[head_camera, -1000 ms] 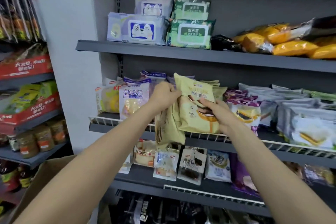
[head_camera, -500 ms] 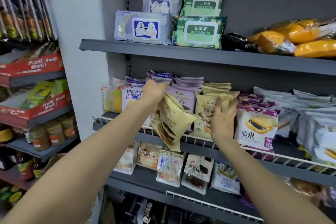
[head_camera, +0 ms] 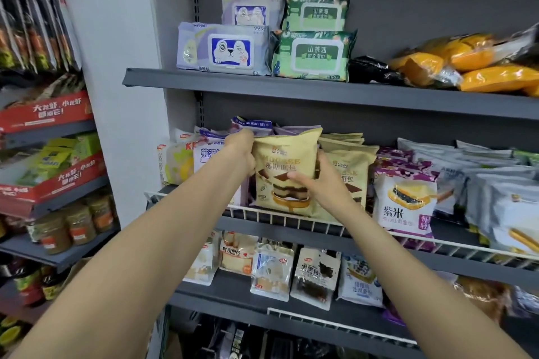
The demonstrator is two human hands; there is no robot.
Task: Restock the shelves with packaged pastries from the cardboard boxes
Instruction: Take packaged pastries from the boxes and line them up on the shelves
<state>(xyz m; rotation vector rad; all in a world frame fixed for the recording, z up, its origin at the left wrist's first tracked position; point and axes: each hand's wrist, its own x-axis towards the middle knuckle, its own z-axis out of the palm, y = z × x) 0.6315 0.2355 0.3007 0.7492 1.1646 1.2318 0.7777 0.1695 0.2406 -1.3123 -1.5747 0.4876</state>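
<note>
- Yellow pack (head_camera: 284,175) upright on the middle shelf (head_camera: 291,223), front face out, its lower edge behind the white wire rail (head_camera: 294,220).
- Left hand (head_camera: 240,154) grips the pack's upper left edge, fingers curled round it, knuckles toward the camera.
- Right hand (head_camera: 319,179) at the pack's right side: thumb lies across the printed cake picture, the other fingers tucked behind the pack's right edge, so it pinches the pack.
- Just behind and right of it, more yellow packs (head_camera: 348,154) of the same print stand in a row, tops showing one behind another.
- Left of the left hand: a white-and-purple pack (head_camera: 208,156), partly hidden by the wrist; further left, a pale pack with yellow print (head_camera: 175,163).
- Behind the hands, purple-topped packs (head_camera: 253,124) stand at the back of the shelf.
- Right of the yellow row: a white pack with purple trim (head_camera: 405,201), showing a filled sandwich slice; beyond it, grey-white packs (head_camera: 495,192) lean in a loose stack.
- Top shelf (head_camera: 291,89): blue wipes (head_camera: 226,49) with a dog picture, green wipes (head_camera: 313,55) beside them, each with another pack on top; orange-yellow bags (head_camera: 466,64) at far right.
- Lower shelf (head_camera: 233,296): small bread packs (head_camera: 272,271) standing and leaning in a row.
- Left rack, well apart: red cartons (head_camera: 43,114), jars (head_camera: 75,224) below them.
</note>
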